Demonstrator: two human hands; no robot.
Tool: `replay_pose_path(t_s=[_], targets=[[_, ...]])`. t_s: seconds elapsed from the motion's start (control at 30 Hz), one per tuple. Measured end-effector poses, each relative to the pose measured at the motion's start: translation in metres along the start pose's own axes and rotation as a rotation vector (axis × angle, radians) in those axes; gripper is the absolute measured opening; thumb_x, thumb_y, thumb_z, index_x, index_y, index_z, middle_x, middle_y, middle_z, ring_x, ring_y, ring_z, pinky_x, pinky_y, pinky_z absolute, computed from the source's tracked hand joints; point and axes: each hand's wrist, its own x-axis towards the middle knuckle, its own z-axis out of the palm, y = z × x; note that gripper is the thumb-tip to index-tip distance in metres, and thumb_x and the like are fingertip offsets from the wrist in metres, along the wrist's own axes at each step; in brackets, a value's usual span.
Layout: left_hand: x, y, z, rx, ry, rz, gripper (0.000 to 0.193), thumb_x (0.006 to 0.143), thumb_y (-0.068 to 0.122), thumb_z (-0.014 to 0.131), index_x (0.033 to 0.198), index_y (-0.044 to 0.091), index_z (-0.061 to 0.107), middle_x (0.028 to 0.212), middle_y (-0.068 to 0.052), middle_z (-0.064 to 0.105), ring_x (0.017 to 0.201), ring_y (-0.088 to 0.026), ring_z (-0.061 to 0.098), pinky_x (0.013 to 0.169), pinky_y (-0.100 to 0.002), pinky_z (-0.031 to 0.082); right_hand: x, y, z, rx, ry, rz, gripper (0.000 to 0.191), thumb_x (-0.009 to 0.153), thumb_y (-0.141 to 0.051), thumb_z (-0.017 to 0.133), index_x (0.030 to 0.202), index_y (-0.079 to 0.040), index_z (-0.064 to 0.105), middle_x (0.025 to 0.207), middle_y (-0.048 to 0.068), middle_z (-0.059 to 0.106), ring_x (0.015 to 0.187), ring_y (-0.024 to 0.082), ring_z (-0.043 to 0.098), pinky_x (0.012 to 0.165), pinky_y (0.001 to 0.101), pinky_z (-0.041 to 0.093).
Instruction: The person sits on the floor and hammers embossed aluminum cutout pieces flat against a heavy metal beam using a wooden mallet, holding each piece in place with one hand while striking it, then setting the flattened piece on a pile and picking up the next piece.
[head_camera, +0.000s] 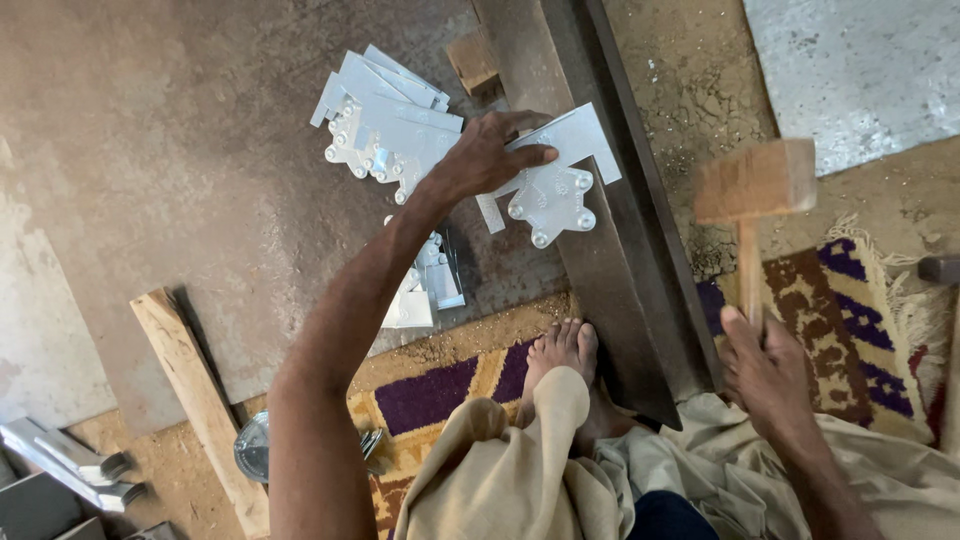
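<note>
On the steel beam (600, 250) lies a cut metal plate (552, 185), pinned flat by the left hand (490, 155) with fingers spread across it. Right hand (765, 365) is closed around a raised wooden mallet (755, 185). A blow landing wide could catch those fingers, or the plate could skid off the beam's edge. More plates (385, 125) sit stacked beside it on the floor; no container holds them.
</note>
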Motion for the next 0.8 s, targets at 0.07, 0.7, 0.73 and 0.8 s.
replay_pose_path(t_s=[0.07, 0.7, 0.73, 0.8], targets=[[0.000, 0.002, 0.000, -0.008, -0.007, -0.017, 0.054, 0.088, 0.040, 0.078, 0.133, 0.011, 0.068, 0.118, -0.016, 0.076, 0.109, -0.031, 0.075, 0.095, -0.049, 0.060, 0.002, -0.013, 0.012, -0.030, -0.034, -0.016, 0.028, 0.107, -0.035, 0.055, 0.091, -0.012, 0.047, 0.060, -0.003, 0.040, 0.044, 0.008, 0.035, 0.034, 0.0264, 0.030], [0.004, -0.015, 0.004, -0.076, 0.000, 0.118, 0.044, 0.095, 0.032, 0.075, 0.129, 0.005, 0.071, 0.123, -0.018, 0.074, 0.106, -0.031, 0.075, 0.094, -0.047, 0.059, 0.039, -0.073, 0.041, -0.258, -0.183, -0.446, 0.042, 0.110, -0.050, 0.038, 0.095, -0.013, 0.052, 0.060, 0.000, 0.045, 0.044, 0.009, 0.042, 0.035, 0.0300, 0.036], [0.006, -0.017, 0.005, -0.100, 0.005, 0.092, 0.046, 0.095, 0.035, 0.074, 0.131, 0.005, 0.068, 0.125, -0.017, 0.072, 0.107, -0.029, 0.075, 0.093, -0.045, 0.060, 0.038, -0.073, 0.039, -0.088, -0.179, -0.489, 0.046, 0.112, -0.051, 0.039, 0.091, -0.011, 0.050, 0.061, 0.000, 0.044, 0.045, 0.009, 0.040, 0.037, 0.0297, 0.034], [0.007, -0.020, 0.007, -0.187, -0.053, 0.003, 0.051, 0.095, 0.039, 0.071, 0.134, 0.007, 0.061, 0.128, -0.014, 0.069, 0.109, -0.025, 0.076, 0.091, -0.041, 0.062, 0.036, -0.069, 0.035, 0.148, -0.156, -0.549, 0.049, 0.114, -0.053, 0.040, 0.089, -0.012, 0.048, 0.062, 0.000, 0.043, 0.046, 0.009, 0.040, 0.039, 0.0287, 0.033]])
